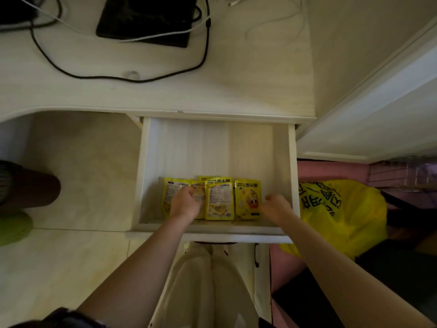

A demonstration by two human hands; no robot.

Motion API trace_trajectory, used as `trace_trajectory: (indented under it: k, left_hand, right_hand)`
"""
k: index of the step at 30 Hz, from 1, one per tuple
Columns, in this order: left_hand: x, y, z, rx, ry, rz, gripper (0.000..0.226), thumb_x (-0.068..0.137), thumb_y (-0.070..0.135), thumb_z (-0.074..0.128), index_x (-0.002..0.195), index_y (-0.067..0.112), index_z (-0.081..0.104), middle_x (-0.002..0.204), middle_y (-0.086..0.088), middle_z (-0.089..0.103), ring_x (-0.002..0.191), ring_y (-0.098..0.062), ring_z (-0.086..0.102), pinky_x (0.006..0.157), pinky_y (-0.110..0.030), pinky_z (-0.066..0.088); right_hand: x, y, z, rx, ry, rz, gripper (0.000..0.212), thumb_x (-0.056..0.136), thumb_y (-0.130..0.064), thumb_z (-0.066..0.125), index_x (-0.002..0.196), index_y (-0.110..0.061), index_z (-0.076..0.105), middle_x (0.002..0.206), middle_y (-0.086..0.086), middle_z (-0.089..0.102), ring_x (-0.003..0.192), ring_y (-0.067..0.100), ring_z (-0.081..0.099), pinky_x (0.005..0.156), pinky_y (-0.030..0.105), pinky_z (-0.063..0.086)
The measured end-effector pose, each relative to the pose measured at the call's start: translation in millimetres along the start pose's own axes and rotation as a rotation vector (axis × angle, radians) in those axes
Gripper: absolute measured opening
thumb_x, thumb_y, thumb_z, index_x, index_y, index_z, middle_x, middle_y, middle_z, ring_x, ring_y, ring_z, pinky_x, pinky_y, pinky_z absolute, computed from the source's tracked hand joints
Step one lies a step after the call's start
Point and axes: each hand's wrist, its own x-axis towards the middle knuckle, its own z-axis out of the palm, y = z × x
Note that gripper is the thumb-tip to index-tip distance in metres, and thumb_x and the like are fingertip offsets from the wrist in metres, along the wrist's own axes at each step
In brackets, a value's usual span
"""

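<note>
Closest in, a dark wristband [68,318] sits on the left forearm, and both bare arms reach forward over pale trousers into an open drawer [208,229]. The left hand [185,202] lies on a row of yellow snack packets [220,202], its fingers curled round the top of one packet near the left end of the row. The right hand [275,205] is just beside the packet at the right end, with its fingers loosely bent. Whether it touches or pinches that edge I cannot tell. The hands are apart, with the middle packets between them. All the packets stand or lean along the drawer's front wall, just ahead of the wrists and overlapping one another.

They look like thin sealed foil pouches: light, soft, crinkly and rather slick. They will probably slide over one another and flop if lifted by a corner. Pinching the flat sealed top strip, or gathering several together between both palms, looks like the safest hold.

To the right of the right hand, outside the drawer, sags a yellow plastic bag [343,214]. Beyond both hands is the desk [165,91], with a black tablet [146,17] and cables [118,76] on it.
</note>
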Motion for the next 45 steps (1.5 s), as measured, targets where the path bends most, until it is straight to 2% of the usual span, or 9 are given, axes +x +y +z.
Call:
trace_trajectory:
  k: [4, 7, 12, 16, 20, 24, 28, 41, 45]
  left_hand:
    - [-22, -7, -23, -0.052, 0.092, 0.008, 0.033, 0.087, 0.012, 0.061, 0.120, 0.010, 0.060, 0.122, -0.006, 0.064, 0.114, -0.025, 0.058, 0.093, -0.028, 0.043]
    - [-43, -14, -42, -0.078, 0.165, 0.048, 0.026, 0.090, 0.010, 0.057, 0.116, 0.011, 0.063, 0.115, -0.005, 0.068, 0.110, -0.024, 0.062, 0.088, -0.025, 0.043]
    - [-84, -37, -72, -0.123, 0.276, 0.132, 0.026, 0.090, 0.013, 0.058, 0.115, 0.009, 0.063, 0.109, -0.010, 0.070, 0.101, -0.027, 0.064, 0.086, -0.034, 0.050]
    - [-112, -68, -94, -0.169, 0.381, 0.118, 0.024, 0.090, 0.013, 0.054, 0.113, 0.012, 0.062, 0.099, -0.013, 0.071, 0.094, -0.029, 0.065, 0.080, -0.038, 0.053]
    - [-135, -104, -115, -0.195, 0.460, 0.055, 0.024, 0.091, 0.015, 0.053, 0.114, 0.017, 0.059, 0.100, -0.007, 0.069, 0.097, -0.023, 0.062, 0.080, -0.037, 0.052]
    - [-151, -145, -134, -0.191, 0.555, -0.023, 0.025, 0.094, 0.021, 0.051, 0.118, 0.021, 0.057, 0.105, -0.001, 0.067, 0.084, -0.010, 0.059, 0.070, -0.023, 0.044]
    - [-164, -190, -161, -0.169, 0.627, -0.075, 0.024, 0.095, 0.023, 0.049, 0.118, 0.020, 0.057, 0.103, 0.000, 0.067, 0.077, -0.005, 0.051, 0.066, -0.017, 0.038]
    - [-174, -343, -282, -0.147, 0.752, -0.196, 0.025, 0.097, 0.028, 0.046, 0.119, 0.023, 0.055, 0.104, 0.001, 0.065, 0.089, -0.012, 0.059, 0.077, -0.025, 0.051]
    - [-163, -370, -320, -0.147, 0.781, -0.196, 0.025, 0.096, 0.027, 0.046, 0.118, 0.021, 0.056, 0.102, 0.001, 0.065, 0.090, -0.014, 0.059, 0.075, -0.025, 0.048]
  right_hand:
    - [-26, -10, -5, -0.100, 0.038, -0.112, 0.034, 0.093, -0.011, 0.047, 0.126, -0.004, 0.051, 0.099, 0.009, 0.056, 0.081, 0.020, 0.053, 0.073, 0.031, 0.048]
    - [-46, -20, -3, -0.197, 0.057, -0.216, 0.034, 0.094, -0.015, 0.046, 0.126, -0.005, 0.049, 0.098, 0.009, 0.057, 0.067, 0.014, 0.050, 0.054, 0.025, 0.041]
    - [-85, -50, 16, -0.342, 0.079, -0.454, 0.034, 0.094, -0.011, 0.042, 0.127, -0.004, 0.049, 0.117, 0.017, 0.062, 0.102, 0.032, 0.059, 0.080, 0.034, 0.049]
    - [-111, -78, 48, -0.463, 0.062, -0.646, 0.032, 0.094, -0.016, 0.043, 0.125, -0.010, 0.049, 0.118, 0.012, 0.062, 0.103, 0.029, 0.061, 0.085, 0.039, 0.053]
    - [-140, -106, 89, -0.601, 0.011, -0.789, 0.035, 0.095, -0.018, 0.042, 0.129, -0.013, 0.047, 0.127, 0.008, 0.057, 0.112, 0.027, 0.058, 0.085, 0.034, 0.049]
    - [-167, -131, 135, -0.692, -0.015, -0.924, 0.029, 0.095, -0.019, 0.043, 0.122, -0.012, 0.050, 0.124, 0.009, 0.059, 0.112, 0.027, 0.057, 0.088, 0.036, 0.049]
    - [-198, -157, 185, -0.762, -0.047, -1.017, 0.035, 0.095, -0.022, 0.043, 0.127, -0.012, 0.049, 0.127, 0.010, 0.057, 0.116, 0.028, 0.055, 0.094, 0.038, 0.047]
    - [-282, -248, 346, -0.831, -0.117, -1.173, 0.036, 0.097, -0.022, 0.040, 0.130, -0.011, 0.048, 0.127, 0.006, 0.058, 0.113, 0.022, 0.056, 0.093, 0.035, 0.048]
    - [-298, -281, 380, -0.829, -0.126, -1.206, 0.037, 0.098, -0.023, 0.038, 0.133, -0.012, 0.046, 0.128, 0.005, 0.057, 0.112, 0.020, 0.056, 0.091, 0.032, 0.048]
